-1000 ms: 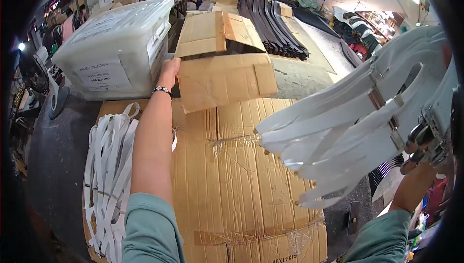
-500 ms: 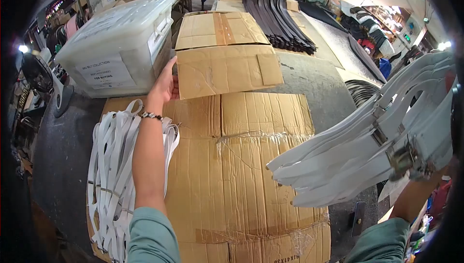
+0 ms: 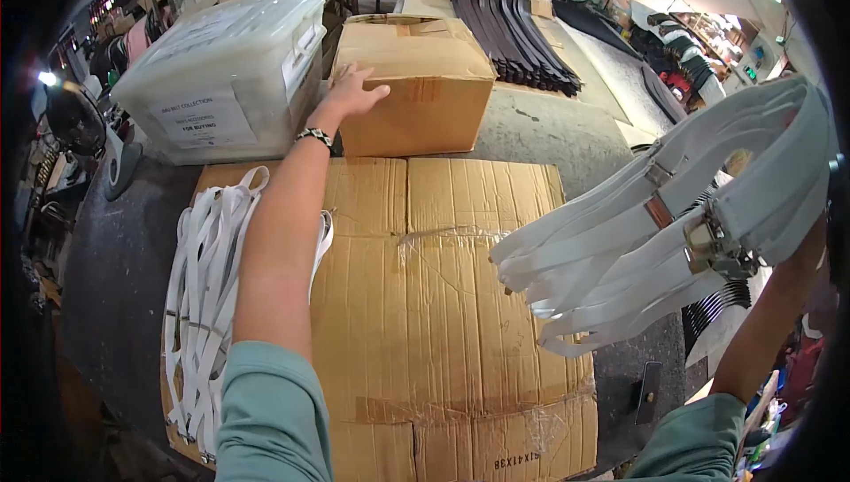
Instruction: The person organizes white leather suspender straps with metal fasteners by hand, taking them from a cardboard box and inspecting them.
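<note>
My left hand (image 3: 352,94) lies on the top left front edge of a cardboard box (image 3: 412,115), with its thumb spread and its fingers over the top. At the right, my right hand (image 3: 804,252) is mostly hidden behind a bundle of white belts (image 3: 611,230) with metal buckles, which it holds raised. The loose belt ends hang leftward over a flat cardboard sheet (image 3: 443,323). Another pile of white belts (image 3: 204,296) lies on the sheet's left side, partly behind my left forearm.
A lidded translucent plastic bin (image 3: 212,75) with paper labels stands left of the box. Black straps (image 3: 509,35) lie in a row at the back. A small dark flat item (image 3: 649,393) sits on the dark table (image 3: 115,305). A fan (image 3: 80,119) stands far left.
My left hand has moved from the box's lower left side up onto its top edge. The front flap no longer hangs forward, and the front wall shows. The belt bundle has shifted slightly upward.
</note>
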Tool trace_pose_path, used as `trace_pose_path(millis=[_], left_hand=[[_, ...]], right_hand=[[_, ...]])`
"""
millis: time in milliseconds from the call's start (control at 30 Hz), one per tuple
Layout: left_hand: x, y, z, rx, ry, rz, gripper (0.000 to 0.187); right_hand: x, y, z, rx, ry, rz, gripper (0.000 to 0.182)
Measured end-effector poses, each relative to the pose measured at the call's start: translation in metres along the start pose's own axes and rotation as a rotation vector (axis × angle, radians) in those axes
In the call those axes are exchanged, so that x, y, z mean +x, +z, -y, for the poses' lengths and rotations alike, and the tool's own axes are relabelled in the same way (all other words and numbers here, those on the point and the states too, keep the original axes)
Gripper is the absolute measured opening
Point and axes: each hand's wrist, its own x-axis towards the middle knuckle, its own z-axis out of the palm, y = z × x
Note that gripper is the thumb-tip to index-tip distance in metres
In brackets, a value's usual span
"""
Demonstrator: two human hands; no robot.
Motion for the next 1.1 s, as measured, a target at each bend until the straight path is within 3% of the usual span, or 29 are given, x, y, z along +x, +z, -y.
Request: trace_pose_path(millis=[67,100,267,367,667,867,1100], left_hand=[[-0.011,-0.008,-0.015,-0.184,-0.051,0.029,0.068],[-0.017,-0.014,-0.023,-0.185,-0.002,0.017,0.06],[-0.07,-0.095,-0.09,-0.241,0.307,0.392,0.05],[-0.123,-0.141,-0.137,-0.224,0.446,0.441,0.046],[-0.256,-0.188,-0.223,-0.925,0.621,0.271,0.051],[-0.277,-0.208,-0.235,-0.936,0.676,0.091,0.05],[-0.287,-0.209,-0.228,-1.031,0.511,0.066,0.048]], right_hand=[[0.0,0.006,0.002,0.019,-0.024,0.017,0.045],[0.001,0.009,0.005,0.029,-0.036,0.029,0.044],[0.009,0.034,0.026,0.122,-0.107,0.133,0.044],[0.007,0.051,0.051,0.227,-0.172,0.203,0.044],[-0.034,0.094,0.1,0.539,-0.236,0.468,0.044],[-0.039,0.11,0.1,0.608,-0.248,0.521,0.047],[-0.033,0.119,0.059,0.593,-0.249,0.624,0.053]])
